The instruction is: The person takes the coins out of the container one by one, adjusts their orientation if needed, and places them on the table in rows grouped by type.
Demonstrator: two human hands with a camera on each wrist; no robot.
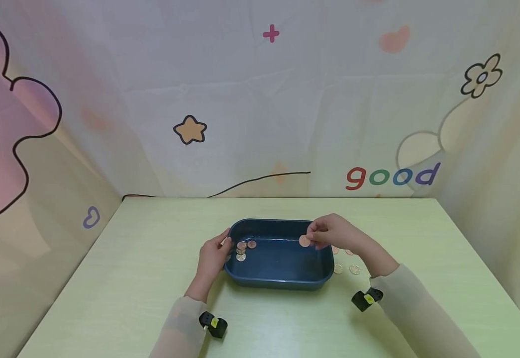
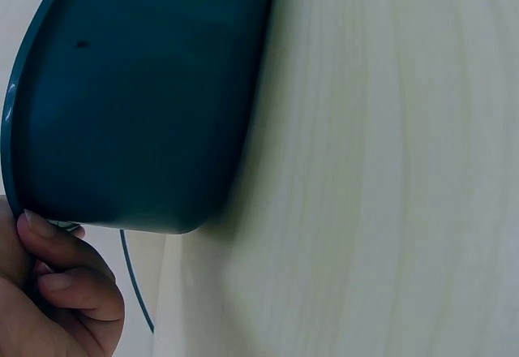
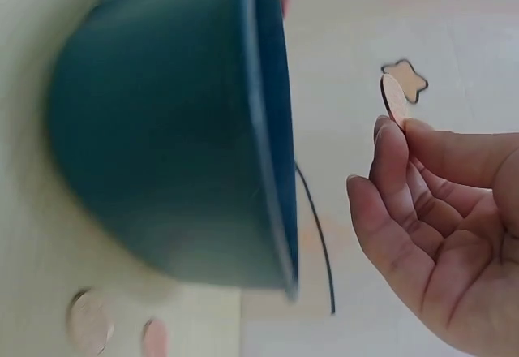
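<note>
A dark blue rectangular plastic basin [image 1: 282, 284] stands on the table. My left hand [image 1: 213, 257] grips its left end at the rim, seen also in the left wrist view, where the fingers [image 2: 69, 247] curl at the edge. Inside, by that end, lie several coins [image 1: 241, 257], some overlapping. Above the right part of the basin my right hand [image 1: 333, 232] pinches a copper-coloured coin [image 1: 304, 241] between thumb and fingertips. The right wrist view shows this coin [image 3: 394, 100] held on edge, above the level of the rim.
To the right of the basin, several more coins [image 1: 355, 269] lie on the pale wooden table [image 1: 121, 293], some partly hidden by the right hand and wrist. A printed cloth [image 1: 242, 89] hangs behind the table's far edge and along its sides.
</note>
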